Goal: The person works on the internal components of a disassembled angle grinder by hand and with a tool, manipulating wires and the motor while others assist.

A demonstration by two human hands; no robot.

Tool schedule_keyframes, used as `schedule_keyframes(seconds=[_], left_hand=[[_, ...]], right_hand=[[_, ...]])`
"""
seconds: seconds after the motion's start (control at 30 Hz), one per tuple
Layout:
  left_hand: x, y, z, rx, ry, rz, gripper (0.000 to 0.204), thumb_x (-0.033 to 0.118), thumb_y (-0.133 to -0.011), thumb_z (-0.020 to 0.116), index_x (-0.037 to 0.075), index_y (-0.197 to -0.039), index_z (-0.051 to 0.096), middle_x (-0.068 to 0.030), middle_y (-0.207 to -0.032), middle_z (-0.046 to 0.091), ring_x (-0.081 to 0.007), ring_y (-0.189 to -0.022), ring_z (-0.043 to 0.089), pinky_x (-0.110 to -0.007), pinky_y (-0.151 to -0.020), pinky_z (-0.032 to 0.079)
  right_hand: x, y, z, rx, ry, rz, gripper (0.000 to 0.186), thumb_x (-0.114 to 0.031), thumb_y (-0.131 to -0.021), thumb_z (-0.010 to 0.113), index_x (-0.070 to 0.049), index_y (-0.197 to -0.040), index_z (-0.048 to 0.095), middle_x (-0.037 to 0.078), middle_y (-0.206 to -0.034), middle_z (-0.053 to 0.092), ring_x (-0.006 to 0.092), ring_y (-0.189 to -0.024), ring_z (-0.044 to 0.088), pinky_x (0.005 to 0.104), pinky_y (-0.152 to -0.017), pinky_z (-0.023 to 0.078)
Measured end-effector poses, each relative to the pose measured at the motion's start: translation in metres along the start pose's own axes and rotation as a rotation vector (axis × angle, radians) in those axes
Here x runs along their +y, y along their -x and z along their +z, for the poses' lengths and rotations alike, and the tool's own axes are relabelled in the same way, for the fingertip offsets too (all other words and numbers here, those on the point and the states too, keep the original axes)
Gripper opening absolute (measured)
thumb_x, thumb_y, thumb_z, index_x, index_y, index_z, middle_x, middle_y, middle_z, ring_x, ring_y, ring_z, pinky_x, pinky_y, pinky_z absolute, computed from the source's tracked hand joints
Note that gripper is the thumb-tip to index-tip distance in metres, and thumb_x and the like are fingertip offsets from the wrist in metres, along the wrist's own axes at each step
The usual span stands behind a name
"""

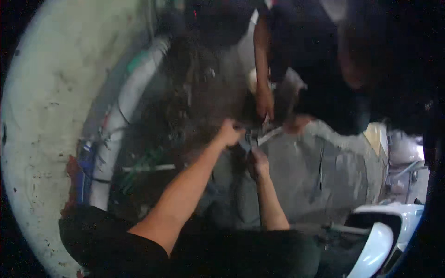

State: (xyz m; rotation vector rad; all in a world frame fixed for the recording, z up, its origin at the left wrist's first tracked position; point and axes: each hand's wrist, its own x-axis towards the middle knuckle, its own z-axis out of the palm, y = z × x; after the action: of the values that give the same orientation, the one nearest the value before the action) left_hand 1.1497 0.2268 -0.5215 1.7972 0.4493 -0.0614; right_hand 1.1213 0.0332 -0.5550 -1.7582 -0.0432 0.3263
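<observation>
Both my arms reach forward to the middle of the picture. My left hand (229, 133) is closed at the left side of a small grey-blue piece (245, 142), whose kind I cannot make out. Just below and right of it, my right hand (258, 162) is closed too, its fingers blurred and partly hidden. A pale strip (270, 134) slants up to the right from this spot. A co-worker's hand (265, 103) hangs down just above the piece, and another hand (300, 124) of a co-worker is at the strip's right end.
A pale wall (41, 139) curves along the left. In front of it runs a thick white pipe (123, 111), with a blue object (85, 171) beside it. A white light bar (148, 167) lies lower left. A white-and-black vehicle part (378, 245) stands at the lower right.
</observation>
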Motion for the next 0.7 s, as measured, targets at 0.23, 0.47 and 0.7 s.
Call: schedule_keyframes(seconds=[0.23,0.47,0.7], left_hand=[[0.003,-0.008,0.004,-0.093,-0.02,0.038,0.032,0.021,-0.072,0.071,0.0,-0.096,0.064,-0.0175,-0.095,0.065,-0.027,-0.092,0.062,-0.036,-0.082,0.047],[0.018,-0.002,-0.002,-0.084,-0.012,0.009,0.031,0.021,-0.071,0.073,0.002,-0.094,0.066,-0.0176,-0.095,0.065,-0.0275,-0.09,0.062,-0.035,-0.081,0.047],[-0.002,-0.007,-0.004,-0.077,-0.023,0.065,0.034,0.021,-0.071,0.073,-0.001,-0.096,0.065,-0.0188,-0.094,0.065,-0.0288,-0.087,0.063,-0.037,-0.08,0.047]], right_hand=[[-0.014,0.001,-0.006,0.06,-0.437,0.381,0.016,-0.019,-0.086,0.057,-0.004,-0.092,0.057,0.007,-0.078,0.059,0.0197,-0.071,0.057,0.0311,-0.062,0.047],[-0.012,-0.003,-0.007,0.008,-0.474,0.388,0.016,-0.02,-0.084,0.06,-0.005,-0.09,0.058,0.005,-0.077,0.059,0.0181,-0.067,0.057,0.0309,-0.061,0.047],[-0.002,-0.006,0.004,0.065,-0.444,0.385,0.024,-0.025,-0.084,0.061,-0.001,-0.088,0.059,0.006,-0.076,0.06,0.019,-0.069,0.058,0.0322,-0.06,0.045]])
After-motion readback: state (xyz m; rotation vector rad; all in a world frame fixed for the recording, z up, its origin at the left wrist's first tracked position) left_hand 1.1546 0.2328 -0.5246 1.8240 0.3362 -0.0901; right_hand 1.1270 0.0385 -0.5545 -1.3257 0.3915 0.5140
